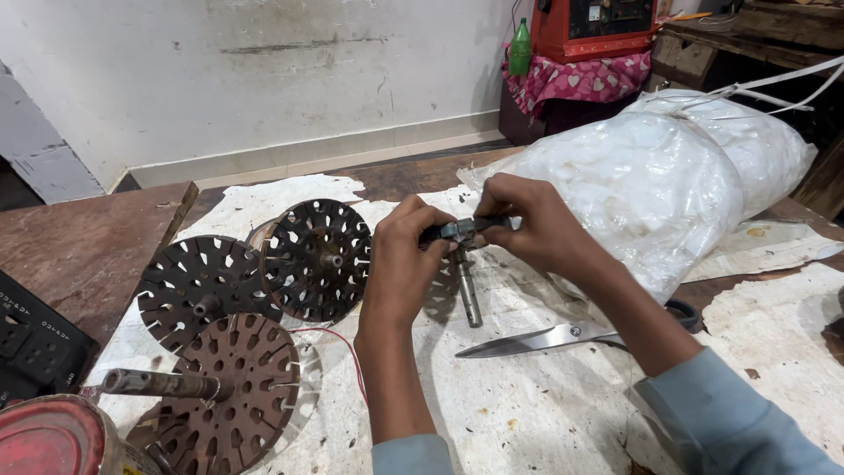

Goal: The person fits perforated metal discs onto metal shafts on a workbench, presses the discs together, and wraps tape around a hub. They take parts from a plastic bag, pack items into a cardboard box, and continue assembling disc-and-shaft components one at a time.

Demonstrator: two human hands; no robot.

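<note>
Both hands, left hand [400,255] and right hand [527,224], pinch a dark tool [463,230] closed around the shaft [467,286] top; scissors [545,339] lie at five o'clock. Next likely calls for a firm twist.

The three slotted discs [255,290] were dark rust-brown, each patterned with a ring of radiating slots and round holes, and the shaft [467,295] under the hands was dull grey steel. The scissors [536,339] showed bright silver blades and black handles, lying on white, brown-stained paper [527,413] over a reddish-brown table [79,246]. Behind stood a milky white plastic sack [668,176], a green bottle [520,48], a pink cloth [580,79] printed with pale hearts, a red box [598,31] and a red tin lid [48,440]; both sleeves [730,422] were pale blue-grey.
</note>
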